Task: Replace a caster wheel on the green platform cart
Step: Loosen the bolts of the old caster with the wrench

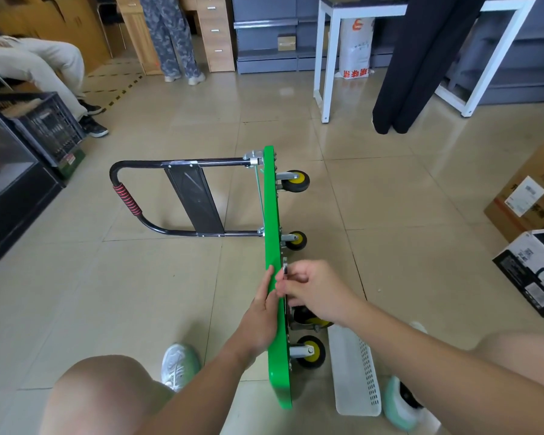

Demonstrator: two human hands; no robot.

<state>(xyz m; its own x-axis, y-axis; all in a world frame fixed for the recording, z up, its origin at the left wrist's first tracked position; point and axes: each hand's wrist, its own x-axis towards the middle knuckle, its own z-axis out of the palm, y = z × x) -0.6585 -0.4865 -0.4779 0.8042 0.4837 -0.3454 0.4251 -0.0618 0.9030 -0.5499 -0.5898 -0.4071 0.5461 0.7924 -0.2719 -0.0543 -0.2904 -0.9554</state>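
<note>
Lower centre: cart deck point(272, 215) braced by flat left hand point(258, 318); caster plate point(285, 267) pinched by right hand point(314, 293), bolting judged unfinished

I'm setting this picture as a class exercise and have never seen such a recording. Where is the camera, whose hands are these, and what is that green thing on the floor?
There is no machine here. A person works with bare hands, and the single camera sits on their head, looking forward and down, so you see their own arms and knees. The green platform cart stands on its edge on the tiled floor. Its black handle lies out to the left and its caster wheels point right. The left hand presses flat against the deck. The right hand pinches a small grey metal piece at the underside; I cannot tell what it is. A white perforated basket lies nearby.
</note>
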